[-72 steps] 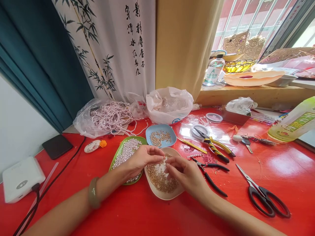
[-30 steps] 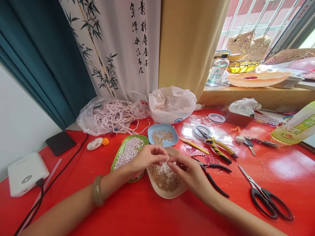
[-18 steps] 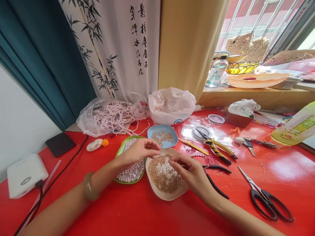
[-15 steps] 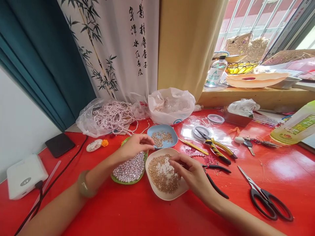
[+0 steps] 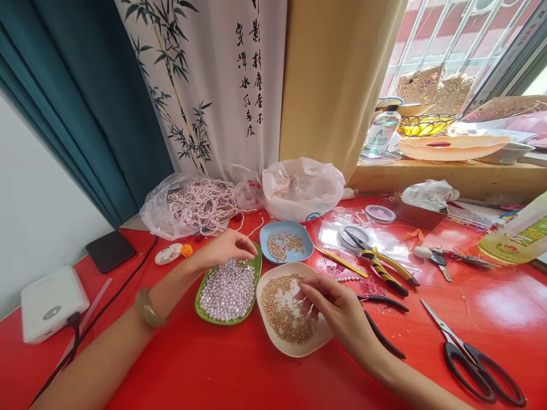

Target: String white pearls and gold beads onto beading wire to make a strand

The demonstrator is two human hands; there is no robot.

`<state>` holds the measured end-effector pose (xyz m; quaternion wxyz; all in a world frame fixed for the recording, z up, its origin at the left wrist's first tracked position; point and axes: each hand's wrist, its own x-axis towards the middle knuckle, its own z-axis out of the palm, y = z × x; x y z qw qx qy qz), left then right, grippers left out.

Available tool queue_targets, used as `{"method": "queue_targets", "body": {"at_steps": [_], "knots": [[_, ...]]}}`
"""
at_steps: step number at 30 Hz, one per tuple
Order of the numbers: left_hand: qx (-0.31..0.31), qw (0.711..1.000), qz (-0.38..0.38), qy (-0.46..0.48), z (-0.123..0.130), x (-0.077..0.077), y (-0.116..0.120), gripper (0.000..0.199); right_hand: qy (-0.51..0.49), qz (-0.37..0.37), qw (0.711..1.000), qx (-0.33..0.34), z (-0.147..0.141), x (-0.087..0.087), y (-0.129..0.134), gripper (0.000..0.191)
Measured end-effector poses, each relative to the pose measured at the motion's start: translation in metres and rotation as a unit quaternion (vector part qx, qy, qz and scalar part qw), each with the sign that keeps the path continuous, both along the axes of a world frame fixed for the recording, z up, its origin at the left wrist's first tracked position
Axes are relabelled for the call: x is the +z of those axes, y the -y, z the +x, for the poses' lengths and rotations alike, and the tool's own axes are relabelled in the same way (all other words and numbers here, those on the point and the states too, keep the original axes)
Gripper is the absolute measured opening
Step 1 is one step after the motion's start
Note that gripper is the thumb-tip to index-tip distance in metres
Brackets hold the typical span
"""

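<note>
My left hand hovers over the far end of a green dish of pearly beads. Its fingers are bent together, and whatever they grip is hidden. A bangle circles that wrist. Above a white dish of small gold beads, my right hand is closed in a pinch, thumb against forefinger. What sits in this pinch is too small to make out. Behind the white dish stands a blue dish with more gold beads.
Yellow-handled pliers, black-handled pliers, yellow tweezers and scissors lie to the right. Bead strings and a plastic bag are at the back. A phone and a white box with a cable sit left.
My left hand has moved left, from between the green and blue dishes to over the green dish. My right hand stays at the white dish. The whole view has shifted slightly.
</note>
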<state>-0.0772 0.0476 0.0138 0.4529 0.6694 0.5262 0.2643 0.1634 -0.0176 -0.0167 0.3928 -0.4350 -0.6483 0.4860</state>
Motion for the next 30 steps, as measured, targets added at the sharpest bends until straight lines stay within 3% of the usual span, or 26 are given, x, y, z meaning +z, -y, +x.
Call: {"method": "queue_targets", "body": {"at_steps": [4, 10, 19, 30], "knots": [[-0.006, 0.996, -0.036, 0.079, 0.017, 0.000, 0.010, 0.011, 0.010, 0.016, 1.000, -0.016, -0.001, -0.001, -0.001, 0.015], [-0.007, 0.985, -0.093, 0.144, 0.033, -0.002, 0.018, 0.013, -0.030, -0.019, 0.999, -0.017, -0.003, 0.000, -0.001, 0.015], [0.003, 0.980, -0.120, 0.157, 0.037, -0.001, 0.021, 0.016, -0.024, -0.028, 0.999, -0.017, -0.002, 0.005, -0.002, 0.010], [-0.011, 0.989, -0.081, 0.125, 0.037, -0.004, 0.021, 0.014, -0.038, -0.046, 0.998, -0.010, -0.002, 0.003, -0.002, 0.010]]}}
